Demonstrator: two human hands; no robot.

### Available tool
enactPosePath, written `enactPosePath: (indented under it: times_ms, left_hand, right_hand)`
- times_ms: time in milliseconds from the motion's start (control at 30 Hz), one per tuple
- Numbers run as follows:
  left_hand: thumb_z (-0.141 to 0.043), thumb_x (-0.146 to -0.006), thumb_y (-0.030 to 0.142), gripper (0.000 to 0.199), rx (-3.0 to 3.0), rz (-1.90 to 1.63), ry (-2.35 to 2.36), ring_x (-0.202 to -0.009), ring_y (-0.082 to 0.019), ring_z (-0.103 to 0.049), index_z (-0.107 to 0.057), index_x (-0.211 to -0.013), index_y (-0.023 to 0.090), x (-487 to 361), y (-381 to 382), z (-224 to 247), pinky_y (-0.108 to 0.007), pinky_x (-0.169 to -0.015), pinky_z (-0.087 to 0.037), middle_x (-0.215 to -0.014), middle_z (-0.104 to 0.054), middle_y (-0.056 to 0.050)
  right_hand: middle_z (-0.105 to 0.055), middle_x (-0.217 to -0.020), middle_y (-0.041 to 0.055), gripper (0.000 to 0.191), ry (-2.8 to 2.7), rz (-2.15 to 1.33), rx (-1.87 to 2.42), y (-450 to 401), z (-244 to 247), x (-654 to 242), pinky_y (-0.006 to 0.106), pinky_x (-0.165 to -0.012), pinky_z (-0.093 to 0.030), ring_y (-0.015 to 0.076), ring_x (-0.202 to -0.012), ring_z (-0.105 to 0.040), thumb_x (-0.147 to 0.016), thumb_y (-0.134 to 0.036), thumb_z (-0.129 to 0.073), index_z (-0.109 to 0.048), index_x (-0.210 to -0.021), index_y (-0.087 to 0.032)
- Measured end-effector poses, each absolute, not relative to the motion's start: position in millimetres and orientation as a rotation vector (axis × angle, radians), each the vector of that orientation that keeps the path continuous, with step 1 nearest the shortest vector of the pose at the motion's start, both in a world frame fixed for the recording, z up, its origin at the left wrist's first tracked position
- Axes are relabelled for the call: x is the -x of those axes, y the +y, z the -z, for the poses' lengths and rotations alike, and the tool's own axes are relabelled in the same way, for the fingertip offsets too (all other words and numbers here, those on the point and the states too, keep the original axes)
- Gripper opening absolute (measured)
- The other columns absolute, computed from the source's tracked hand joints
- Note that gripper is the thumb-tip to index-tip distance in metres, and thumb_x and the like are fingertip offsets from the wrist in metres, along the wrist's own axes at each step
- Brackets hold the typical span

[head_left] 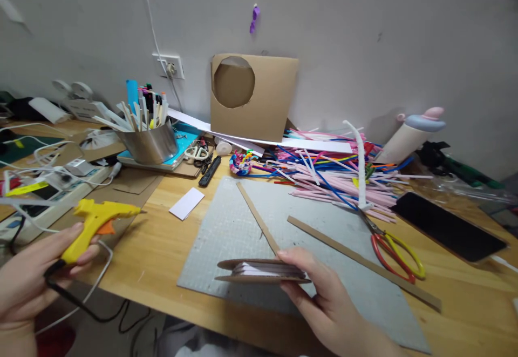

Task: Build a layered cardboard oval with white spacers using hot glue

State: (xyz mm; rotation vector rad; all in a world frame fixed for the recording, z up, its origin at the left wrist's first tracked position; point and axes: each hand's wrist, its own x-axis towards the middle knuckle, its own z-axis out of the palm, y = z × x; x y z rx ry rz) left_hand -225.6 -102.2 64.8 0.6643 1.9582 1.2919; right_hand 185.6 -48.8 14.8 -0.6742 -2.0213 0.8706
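Observation:
My left hand [52, 270] is closed round the handle of a yellow hot glue gun [91, 222], whose nozzle points right, apart from the cardboard. Between thumb and fingers, my right hand [324, 292] pinches a flat cardboard spool [261, 278]. Two cardboard discs form it, with white layers between them. A thin cardboard strip [254, 211] runs from the spool's far side across the grey cutting mat [210, 227]; whether it is joined to the spool I cannot tell. Another cardboard strip [348, 249] lies slantwise to the right, beside red-and-yellow-handled scissors [399, 254].
Behind the mat lies a pile of pipe cleaners [335, 179]. A cardboard panel with a round hole [271, 92] leans on the wall. A metal pot of sticks [149, 143], a black cutter [209, 172], a white card [186, 203], a phone [449, 227] and a power strip [52, 200] stand around.

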Motion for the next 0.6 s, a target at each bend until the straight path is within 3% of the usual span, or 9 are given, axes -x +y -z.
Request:
enactPosePath:
  times_ms: [100,233,333,433,500,600]
  left_hand:
    - [-0.056,-0.083,0.035,0.019,-0.346,-1.361,1.559,-0.045,-0.007,-0.034,-0.061,-0.088,0.017,201.0,-93.4,-64.3,-0.013,-0.036,-0.036,-0.053,-0.045,0.003]
    - [-0.046,-0.09,0.021,0.017,-0.138,-1.349,1.152,-0.044,-0.005,-0.041,-0.058,-0.1,0.014,159.7,-69.7,-56.8,-0.011,-0.038,-0.04,-0.06,-0.043,0.002]
    - [-0.042,-0.092,0.019,0.018,-0.111,-1.31,0.958,-0.049,-0.006,-0.049,-0.056,-0.101,0.012,131.6,-52.4,-50.7,-0.021,-0.057,-0.055,-0.064,-0.045,0.002]
    - [-0.055,-0.082,0.02,0.02,-0.284,-1.195,0.912,-0.061,-0.009,-0.056,-0.057,-0.1,0.012,107.2,-37.3,-50.9,-0.029,-0.074,-0.058,-0.076,-0.054,-0.001]
    - [-0.062,-0.073,0.02,0.027,-0.482,-1.091,0.918,-0.066,-0.011,-0.058,-0.058,-0.099,0.014,92.3,-27.8,-53.5,-0.029,-0.072,-0.056,-0.079,-0.058,-0.002]
    - [-0.066,-0.068,0.019,0.023,-0.763,-1.011,1.015,-0.056,-0.01,-0.053,-0.055,-0.088,0.017,73.2,-16.7,-55.5,-0.024,-0.056,-0.049,-0.067,-0.055,0.002]
  right_hand:
    - [-0.063,-0.116,0.0035,0.05,-2.03,-0.84,0.667,-49.0,-14.7,-185.7,0.027,-0.089,-0.05,0.0176,-0.105,-0.06,-0.089,-0.008,-0.051,-0.045,-0.132,-0.032]
    - [-0.065,-0.111,0.0031,0.054,-1.998,-0.725,0.625,-51.7,-15.0,-188.1,0.029,-0.09,-0.051,0.0186,-0.101,-0.062,-0.087,-0.006,-0.052,-0.046,-0.134,-0.032]
    - [-0.065,-0.114,0.0022,0.051,-1.859,-0.661,0.757,-52.0,-13.5,-192.6,0.027,-0.087,-0.052,0.018,-0.102,-0.062,-0.088,-0.009,-0.053,-0.048,-0.133,-0.033]
    - [-0.063,-0.121,0.0008,0.046,-1.745,-0.617,0.953,-46.9,-13.8,-200.1,0.026,-0.092,-0.051,0.0176,-0.108,-0.06,-0.09,-0.015,-0.056,-0.05,-0.131,-0.035]
    - [-0.062,-0.123,0.0002,0.042,-1.735,-0.599,1.02,-41.6,-17.0,-206.0,0.027,-0.094,-0.05,0.0178,-0.11,-0.06,-0.09,-0.018,-0.056,-0.052,-0.129,-0.035]
    - [-0.063,-0.122,-0.0003,0.039,-1.79,-0.602,1.048,-36.2,-23.2,-214.3,0.027,-0.094,-0.051,0.0179,-0.11,-0.06,-0.091,-0.02,-0.056,-0.054,-0.126,-0.035]
